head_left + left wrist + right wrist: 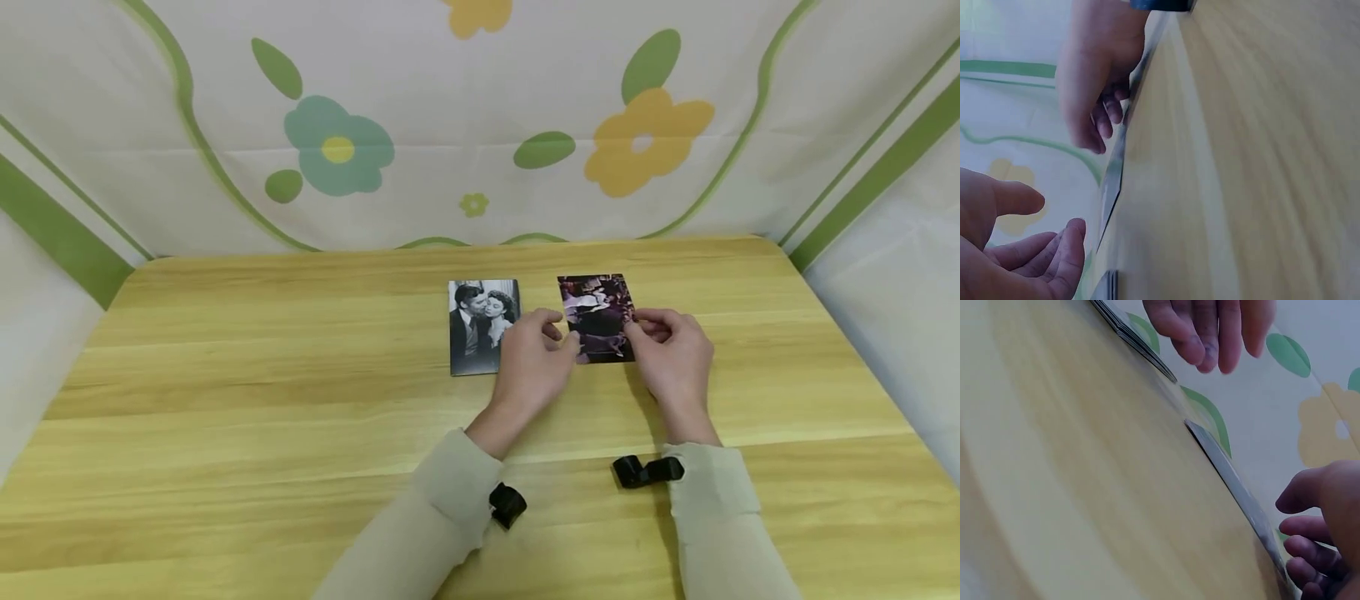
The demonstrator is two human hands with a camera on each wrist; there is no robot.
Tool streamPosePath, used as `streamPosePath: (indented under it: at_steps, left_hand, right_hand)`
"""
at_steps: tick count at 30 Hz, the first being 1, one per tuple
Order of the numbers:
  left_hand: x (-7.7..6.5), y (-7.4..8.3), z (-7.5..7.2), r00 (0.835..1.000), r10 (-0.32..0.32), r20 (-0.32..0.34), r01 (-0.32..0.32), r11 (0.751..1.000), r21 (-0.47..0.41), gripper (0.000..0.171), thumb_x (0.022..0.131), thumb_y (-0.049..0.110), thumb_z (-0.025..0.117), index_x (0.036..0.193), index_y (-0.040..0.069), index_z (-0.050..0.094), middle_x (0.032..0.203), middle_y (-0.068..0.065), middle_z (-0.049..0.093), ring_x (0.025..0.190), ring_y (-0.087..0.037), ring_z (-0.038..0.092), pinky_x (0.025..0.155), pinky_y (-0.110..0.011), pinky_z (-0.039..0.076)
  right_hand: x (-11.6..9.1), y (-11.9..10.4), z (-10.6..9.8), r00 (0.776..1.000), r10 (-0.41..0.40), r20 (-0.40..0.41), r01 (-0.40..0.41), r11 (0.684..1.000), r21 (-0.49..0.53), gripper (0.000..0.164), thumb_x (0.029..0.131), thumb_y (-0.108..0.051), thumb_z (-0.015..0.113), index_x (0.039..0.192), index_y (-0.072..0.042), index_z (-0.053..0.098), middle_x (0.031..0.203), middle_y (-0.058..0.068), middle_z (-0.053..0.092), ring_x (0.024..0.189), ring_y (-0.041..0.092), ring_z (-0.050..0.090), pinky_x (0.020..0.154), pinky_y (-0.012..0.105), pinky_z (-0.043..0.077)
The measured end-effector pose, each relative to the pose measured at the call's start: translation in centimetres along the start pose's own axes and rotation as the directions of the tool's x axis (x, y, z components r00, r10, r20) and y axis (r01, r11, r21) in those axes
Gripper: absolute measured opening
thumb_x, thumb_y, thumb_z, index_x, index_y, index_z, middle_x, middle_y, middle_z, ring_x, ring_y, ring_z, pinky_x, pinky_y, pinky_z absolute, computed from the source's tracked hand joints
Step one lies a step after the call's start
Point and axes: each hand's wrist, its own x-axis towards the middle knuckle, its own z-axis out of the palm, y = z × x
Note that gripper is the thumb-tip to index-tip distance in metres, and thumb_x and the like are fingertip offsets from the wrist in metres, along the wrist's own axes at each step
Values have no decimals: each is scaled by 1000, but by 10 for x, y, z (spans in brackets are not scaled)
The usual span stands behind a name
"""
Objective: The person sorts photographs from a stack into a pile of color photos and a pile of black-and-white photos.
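Note:
A dark colour photo card (597,315) lies on the wooden table between the two hands, and both wrist views show it edge-on as a thin sheet (1232,478). My left hand (534,354) hovers by its left edge, thumb and fingers apart with nothing between them (1029,250). At the card's right edge is my right hand (675,354), its thumb raised and its fingers loosely bent close to the edge (1325,531). Left of that card sits a small stack of photo cards (468,342), topped by a black-and-white picture of a couple; my left hand covers its lower right corner.
The wooden table (262,417) stretches out on both sides of the hands. Behind it hangs a white cloth (450,100) printed with flowers and leaves. Black wrist straps (648,472) show at both sleeves.

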Motion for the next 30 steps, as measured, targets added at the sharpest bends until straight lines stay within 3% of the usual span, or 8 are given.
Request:
streamPosePath:
  at_steps: [6, 14, 20, 30]
  left_hand:
    - [-3, -7, -31, 999, -10, -47, 8, 999, -50, 32, 101, 14, 72, 130, 0, 72, 110, -12, 76, 96, -22, 73, 84, -32, 62]
    - [-12, -22, -71, 985, -76, -155, 59, 992, -109, 28, 100, 15, 72, 125, 4, 76, 111, -11, 77, 103, -25, 72, 93, -39, 62]
    - [-19, -38, -96, 961, -149, -232, 118, 983, -144, 28, 100, 17, 73, 126, 6, 76, 117, -12, 77, 107, -27, 71, 96, -39, 59]
    - [-25, -57, -118, 925, -263, -275, 211, 956, -202, 30, 102, 16, 70, 130, 6, 75, 121, -13, 73, 106, -22, 65, 84, -21, 52]
  right_hand:
    - [-12, -16, 8, 996, -84, 0, 83, 994, 67, 31, 98, -19, 72, 127, -9, 78, 112, 4, 65, 97, 13, 59, 81, 17, 48]
    - [-36, -41, 22, 976, -198, 95, 178, 966, 189, 29, 99, -13, 74, 127, -8, 76, 109, 10, 72, 96, 16, 63, 78, 10, 51]
    - [-48, -50, 38, 963, -200, 179, 150, 954, 260, 31, 98, -12, 74, 129, -8, 75, 113, 11, 73, 100, 17, 64, 83, 13, 53]
    - [-54, -51, 45, 956, -177, 236, 107, 954, 281, 33, 99, -15, 75, 132, -10, 73, 116, 11, 74, 103, 18, 65, 84, 16, 55]
